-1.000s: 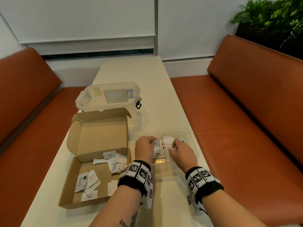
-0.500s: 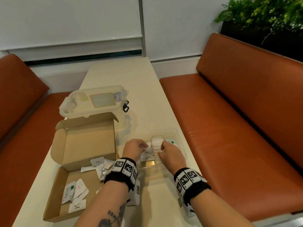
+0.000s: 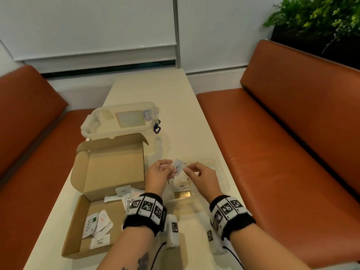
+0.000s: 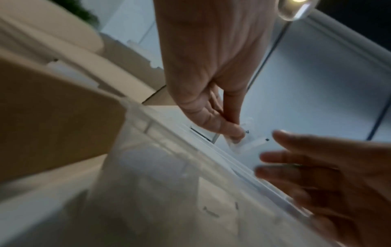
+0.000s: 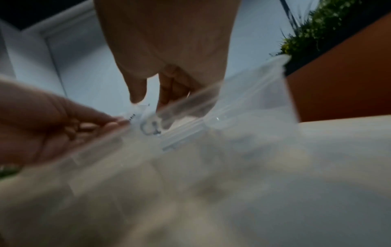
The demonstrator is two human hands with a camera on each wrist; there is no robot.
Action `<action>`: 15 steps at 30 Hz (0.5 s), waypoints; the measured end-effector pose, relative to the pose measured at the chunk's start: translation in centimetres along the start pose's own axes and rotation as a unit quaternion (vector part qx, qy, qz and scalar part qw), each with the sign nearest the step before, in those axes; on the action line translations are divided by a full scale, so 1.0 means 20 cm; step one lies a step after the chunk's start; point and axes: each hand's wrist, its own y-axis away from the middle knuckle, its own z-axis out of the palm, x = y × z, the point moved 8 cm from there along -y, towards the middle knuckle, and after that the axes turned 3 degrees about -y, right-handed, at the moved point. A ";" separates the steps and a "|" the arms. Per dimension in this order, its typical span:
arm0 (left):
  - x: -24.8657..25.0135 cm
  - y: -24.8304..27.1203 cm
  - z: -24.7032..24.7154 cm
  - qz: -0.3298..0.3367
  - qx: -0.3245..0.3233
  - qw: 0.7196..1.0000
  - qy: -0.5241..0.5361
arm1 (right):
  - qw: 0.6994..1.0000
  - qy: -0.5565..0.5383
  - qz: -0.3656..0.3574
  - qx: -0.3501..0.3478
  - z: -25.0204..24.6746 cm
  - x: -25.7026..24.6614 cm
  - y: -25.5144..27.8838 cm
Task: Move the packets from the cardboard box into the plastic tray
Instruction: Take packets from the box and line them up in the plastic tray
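An open cardboard box (image 3: 109, 172) lies on the left of the table, with several white packets (image 3: 97, 225) on its floor. Right of it sits the clear plastic tray (image 3: 222, 172), where a few packets (image 3: 182, 185) lie in the left compartments. Over the tray's left part my left hand (image 3: 172, 168) and right hand (image 3: 186, 169) both pinch one small white packet (image 3: 179, 166). In the left wrist view, thumb and forefinger nip the packet (image 4: 247, 140). The right wrist view shows the packet (image 5: 143, 117) between thumb and fingers, blurred behind the tray wall.
A lidded clear container (image 3: 120, 121) stands behind the box. Orange benches (image 3: 292, 152) run along both long sides of the narrow table (image 3: 155, 90). A green plant (image 3: 321, 16) sits behind the right bench.
Both hands were low in the tray among the packets. They now hold one packet lifted slightly above it. The head view has shifted.
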 end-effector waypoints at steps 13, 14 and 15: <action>0.02 0.03 0.00 0.091 -0.019 0.987 -0.131 | 0.978 0.143 -0.038 -0.148 0.05 -0.21 -0.11; 0.01 0.03 -0.01 0.086 -0.007 0.987 -0.133 | 0.978 0.143 -0.033 -0.145 0.05 -0.21 -0.11; 0.00 0.03 -0.02 0.078 0.008 0.989 -0.127 | 0.980 0.143 -0.026 -0.139 0.05 -0.20 -0.11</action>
